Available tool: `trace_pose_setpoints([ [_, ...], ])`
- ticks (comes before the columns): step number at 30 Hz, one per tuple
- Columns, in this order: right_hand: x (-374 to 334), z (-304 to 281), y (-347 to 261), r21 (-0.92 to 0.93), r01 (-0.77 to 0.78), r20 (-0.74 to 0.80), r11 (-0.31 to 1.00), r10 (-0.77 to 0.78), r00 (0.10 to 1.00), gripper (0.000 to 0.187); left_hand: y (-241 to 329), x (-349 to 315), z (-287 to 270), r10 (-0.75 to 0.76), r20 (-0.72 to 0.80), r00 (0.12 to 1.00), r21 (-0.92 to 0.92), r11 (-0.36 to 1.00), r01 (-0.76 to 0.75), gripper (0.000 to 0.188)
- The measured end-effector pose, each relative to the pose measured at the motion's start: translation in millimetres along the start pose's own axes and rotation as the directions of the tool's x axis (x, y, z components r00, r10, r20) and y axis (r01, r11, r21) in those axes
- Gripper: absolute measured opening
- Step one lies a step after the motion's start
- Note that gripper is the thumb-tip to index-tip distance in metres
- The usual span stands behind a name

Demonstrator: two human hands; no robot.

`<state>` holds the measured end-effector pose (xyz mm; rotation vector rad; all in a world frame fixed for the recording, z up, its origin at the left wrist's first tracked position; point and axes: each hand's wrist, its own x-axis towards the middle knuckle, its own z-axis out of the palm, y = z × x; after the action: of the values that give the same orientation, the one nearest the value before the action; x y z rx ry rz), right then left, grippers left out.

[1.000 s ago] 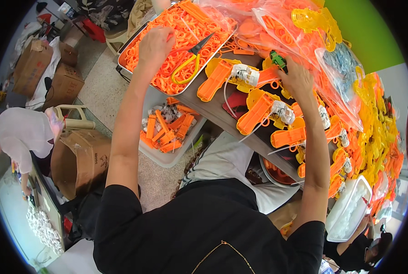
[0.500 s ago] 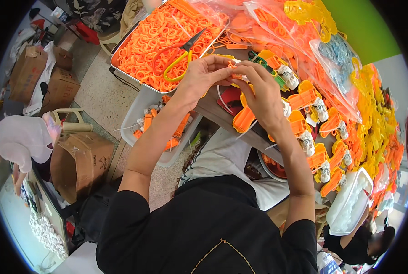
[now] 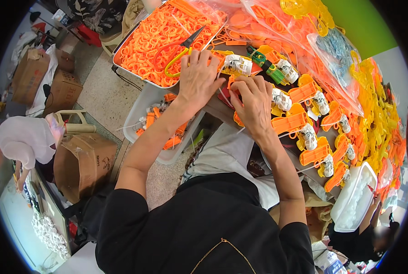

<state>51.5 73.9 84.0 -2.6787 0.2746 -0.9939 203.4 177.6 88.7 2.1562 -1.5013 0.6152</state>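
Observation:
My left hand (image 3: 197, 80) is over the near right corner of a tray (image 3: 117, 59) of small orange plastic rings. Its fingers are apart, close to scissors (image 3: 185, 44) with orange and yellow handles, and I see nothing held. My right hand (image 3: 255, 102) is curled at the table edge, fingertips round a small orange plastic piece (image 3: 232, 81) that they mostly hide. A thin white plastic strip (image 3: 221, 75) curves between the hands. Beyond them lie a white printed roll on a yellow-orange part (image 3: 238, 65) and green-handled snips (image 3: 270, 66).
Several orange toy guns (image 3: 290, 122) with white rolls line the table to the right. Clear bags of orange parts (image 3: 268, 27) and yellow parts (image 3: 373, 128) are heaped beyond. A plastic bin (image 3: 167, 157) stands below left; a white tub (image 3: 355, 196) is at right.
My hands have come apart from their meeting point above the table. The left moved slightly down and left beside the scissors; the right came down nearer the table edge.

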Motion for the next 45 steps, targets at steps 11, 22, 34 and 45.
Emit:
trace_pose_setpoints([
  [11, 8, 41, -16, -0.181, -0.084, -0.072, 0.98, 0.072, 0.995, 0.031, -55, 38, 11, 0.22, 0.28, 0.934, -0.068, 0.975, -0.209, 0.012],
  [22, 7, 47, -24, -0.351, -0.034, 0.024, 0.936, 0.046, 0.999, 0.034, -75, 56, 23, 0.295, 0.36, 0.885, -0.324, 0.929, -0.178, 0.028],
  [34, 6, 58, -47, -0.52, -0.12, 0.036, 0.845, 0.162, 0.986, 0.035, -68, 68, 24, 0.281, 0.446, 0.85, -0.292, 0.943, -0.158, 0.046],
  [45, 6, 73, -52, -0.584, -0.027, 0.091, 0.811, 0.099, 0.991, 0.023, -67, 62, 34, 0.362, 0.343, 0.867, -0.276, 0.921, -0.276, 0.043],
])
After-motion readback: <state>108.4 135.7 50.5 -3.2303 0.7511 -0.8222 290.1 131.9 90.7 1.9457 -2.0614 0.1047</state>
